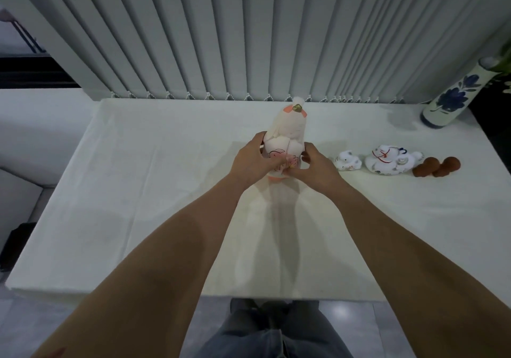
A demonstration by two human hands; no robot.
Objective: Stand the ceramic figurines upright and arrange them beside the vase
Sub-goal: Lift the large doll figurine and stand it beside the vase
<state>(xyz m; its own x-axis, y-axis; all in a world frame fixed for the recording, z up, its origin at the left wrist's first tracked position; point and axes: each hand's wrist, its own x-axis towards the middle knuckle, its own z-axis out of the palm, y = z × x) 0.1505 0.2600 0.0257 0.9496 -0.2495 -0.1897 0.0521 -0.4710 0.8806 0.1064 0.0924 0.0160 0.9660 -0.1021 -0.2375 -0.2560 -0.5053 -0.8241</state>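
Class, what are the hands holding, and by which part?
Both hands, left and right, grip the tall white-and-pink ceramic figurine around its lower body.

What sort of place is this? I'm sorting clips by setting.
Probably a room in a home. A table under a white cloth stands against grey vertical blinds, with a blue-flowered vase and small ceramic figurines on it, and a pale sofa-like seat at left.

Bare forearms without sleeves, a left hand [250,161] and right hand [318,168] unadorned, and grey-blue jeans [276,335] below.
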